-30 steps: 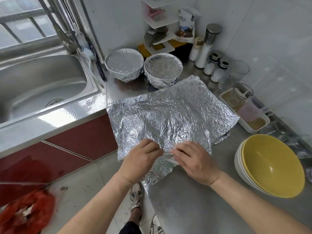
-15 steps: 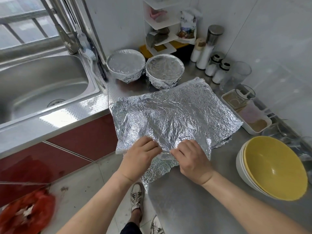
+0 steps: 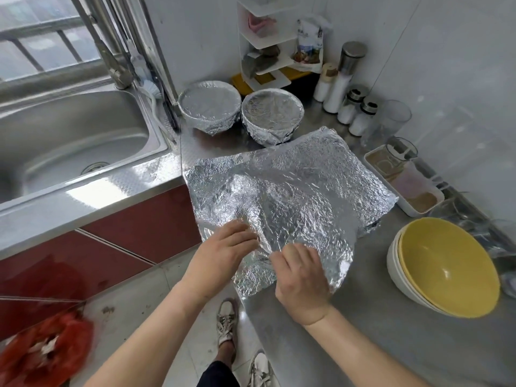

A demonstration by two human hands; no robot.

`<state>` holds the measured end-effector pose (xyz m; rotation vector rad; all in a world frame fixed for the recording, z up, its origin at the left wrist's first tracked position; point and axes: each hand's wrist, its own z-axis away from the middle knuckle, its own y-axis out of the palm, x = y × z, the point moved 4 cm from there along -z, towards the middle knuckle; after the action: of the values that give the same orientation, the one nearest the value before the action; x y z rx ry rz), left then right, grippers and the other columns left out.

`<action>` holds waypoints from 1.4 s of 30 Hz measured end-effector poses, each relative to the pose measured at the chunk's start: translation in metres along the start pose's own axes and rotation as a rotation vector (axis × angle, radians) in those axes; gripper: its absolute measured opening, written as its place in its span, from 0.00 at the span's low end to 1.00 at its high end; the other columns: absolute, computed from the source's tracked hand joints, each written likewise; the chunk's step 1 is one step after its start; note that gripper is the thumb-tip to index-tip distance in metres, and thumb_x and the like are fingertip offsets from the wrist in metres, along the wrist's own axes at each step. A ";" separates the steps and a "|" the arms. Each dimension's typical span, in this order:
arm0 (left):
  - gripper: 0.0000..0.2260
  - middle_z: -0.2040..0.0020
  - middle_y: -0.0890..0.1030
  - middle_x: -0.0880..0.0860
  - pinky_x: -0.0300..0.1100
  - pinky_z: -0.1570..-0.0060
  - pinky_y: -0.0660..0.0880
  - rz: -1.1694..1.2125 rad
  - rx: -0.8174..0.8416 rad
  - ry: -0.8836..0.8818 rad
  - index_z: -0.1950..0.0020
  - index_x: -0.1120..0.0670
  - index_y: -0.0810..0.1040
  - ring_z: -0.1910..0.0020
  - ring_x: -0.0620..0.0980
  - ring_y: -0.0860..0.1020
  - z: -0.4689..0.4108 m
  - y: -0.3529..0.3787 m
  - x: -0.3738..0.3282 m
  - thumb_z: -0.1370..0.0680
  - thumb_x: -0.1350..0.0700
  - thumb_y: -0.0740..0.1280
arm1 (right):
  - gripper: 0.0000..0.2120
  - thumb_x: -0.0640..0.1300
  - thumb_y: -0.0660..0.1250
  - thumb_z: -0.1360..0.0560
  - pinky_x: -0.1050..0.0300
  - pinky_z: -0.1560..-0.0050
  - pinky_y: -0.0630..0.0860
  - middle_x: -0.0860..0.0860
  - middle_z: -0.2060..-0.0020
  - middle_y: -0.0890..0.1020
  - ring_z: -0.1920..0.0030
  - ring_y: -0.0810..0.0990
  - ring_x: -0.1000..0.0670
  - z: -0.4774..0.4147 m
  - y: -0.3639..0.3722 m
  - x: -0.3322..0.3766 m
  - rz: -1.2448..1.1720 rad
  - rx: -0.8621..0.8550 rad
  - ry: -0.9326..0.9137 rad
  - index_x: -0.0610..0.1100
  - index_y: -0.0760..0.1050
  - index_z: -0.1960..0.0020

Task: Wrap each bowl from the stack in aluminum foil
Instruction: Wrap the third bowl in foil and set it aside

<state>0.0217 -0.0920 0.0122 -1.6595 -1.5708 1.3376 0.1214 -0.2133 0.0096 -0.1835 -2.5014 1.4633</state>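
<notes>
We have the foil (image 3: pixel 290 191) spread flat on the counter (image 3: pixel 363 344), its near corner hanging over the counter edge, most likely so we can get fingers under a layer. It looks like more than one sheet lies here, since a second edge shows at the far left and at the right corner. Our left hand (image 3: pixel 223 252) rests on the near part of the foil with fingers curled, pinching a raised ridge; our right hand (image 3: pixel 303 277) sits just beside it, fingers closed on the same crease. We judge both hands are nipping the top sheet to peel it free of the one below, though the fingertips are partly hidden.

The foil's long axis runs from the near left, over the edge, to the far right toward the tray (image 3: pixel 402 205). Its far edge lies just short of the two wrapped bowls (image 3: pixel 272 115), which stand side by side by the sink (image 3: pixel 69 141), parked out of the way. The bowl stack (image 3: pixel 446 266), yellow inside, waits to our right, tilted open toward us, near the foil but apart from it, handy for the next wrap
</notes>
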 end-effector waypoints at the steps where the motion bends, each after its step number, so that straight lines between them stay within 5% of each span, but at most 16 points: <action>1: 0.11 0.46 0.84 0.48 0.46 0.40 0.74 -0.005 0.038 -0.032 0.49 0.54 0.85 0.41 0.52 0.78 0.002 0.002 0.003 0.21 0.54 0.62 | 0.10 0.34 0.58 0.26 0.55 0.60 0.61 0.48 0.65 0.71 0.63 0.68 0.46 0.003 0.005 0.003 0.000 0.028 0.010 0.43 0.75 0.61; 6: 0.13 0.40 0.81 0.51 0.50 0.37 0.73 -0.044 0.103 -0.088 0.42 0.54 0.82 0.36 0.54 0.76 0.006 -0.001 -0.003 0.20 0.54 0.62 | 0.10 0.47 0.63 0.23 0.52 0.49 0.65 0.51 0.52 0.77 0.48 0.73 0.49 0.006 -0.006 -0.006 -0.125 0.117 0.033 0.48 0.79 0.45; 14: 0.10 0.52 0.82 0.49 0.41 0.55 0.74 0.010 0.104 -0.028 0.49 0.51 0.85 0.49 0.50 0.77 -0.003 0.010 -0.027 0.29 0.59 0.78 | 0.08 0.48 0.64 0.23 0.47 0.58 0.75 0.51 0.55 0.77 0.54 0.76 0.47 0.006 -0.015 -0.054 -0.241 0.245 -0.096 0.45 0.80 0.53; 20: 0.14 0.53 0.82 0.48 0.38 0.54 0.73 0.008 0.104 -0.080 0.50 0.50 0.85 0.48 0.48 0.76 -0.005 0.006 -0.019 0.32 0.63 0.78 | 0.09 0.47 0.66 0.24 0.53 0.56 0.76 0.50 0.55 0.78 0.55 0.76 0.48 0.006 -0.016 -0.057 -0.265 0.237 -0.180 0.44 0.81 0.51; 26: 0.17 0.51 0.82 0.49 0.46 0.54 0.80 0.008 0.101 -0.113 0.50 0.52 0.85 0.46 0.51 0.77 -0.007 0.008 -0.008 0.34 0.69 0.77 | 0.06 0.41 0.75 0.28 0.53 0.59 0.73 0.51 0.56 0.79 0.56 0.78 0.48 0.001 -0.009 -0.056 -0.179 0.202 -0.269 0.45 0.80 0.53; 31: 0.19 0.50 0.83 0.50 0.45 0.51 0.79 0.031 0.087 -0.108 0.50 0.54 0.85 0.46 0.50 0.77 -0.008 0.011 -0.004 0.35 0.72 0.76 | 0.05 0.39 0.67 0.26 0.54 0.58 0.68 0.51 0.58 0.79 0.58 0.77 0.48 -0.003 -0.005 -0.054 -0.124 0.162 -0.274 0.45 0.79 0.53; 36: 0.13 0.50 0.82 0.51 0.47 0.51 0.79 0.020 0.051 -0.105 0.49 0.55 0.84 0.46 0.53 0.78 -0.011 0.007 -0.011 0.31 0.66 0.75 | 0.17 0.40 0.54 0.19 0.54 0.59 0.68 0.49 0.62 0.77 0.62 0.75 0.46 -0.005 -0.002 -0.051 -0.112 0.112 -0.239 0.42 0.79 0.56; 42: 0.07 0.54 0.81 0.51 0.43 0.55 0.74 0.039 -0.024 0.013 0.49 0.56 0.84 0.54 0.52 0.76 -0.016 0.018 -0.037 0.22 0.55 0.68 | 0.14 0.39 0.56 0.19 0.52 0.61 0.68 0.47 0.64 0.74 0.63 0.72 0.45 -0.007 0.003 -0.046 -0.101 0.078 -0.205 0.42 0.77 0.59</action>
<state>0.0492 -0.1260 0.0146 -1.7181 -1.5604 1.3292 0.1671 -0.2163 0.0042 0.1111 -2.5615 1.6072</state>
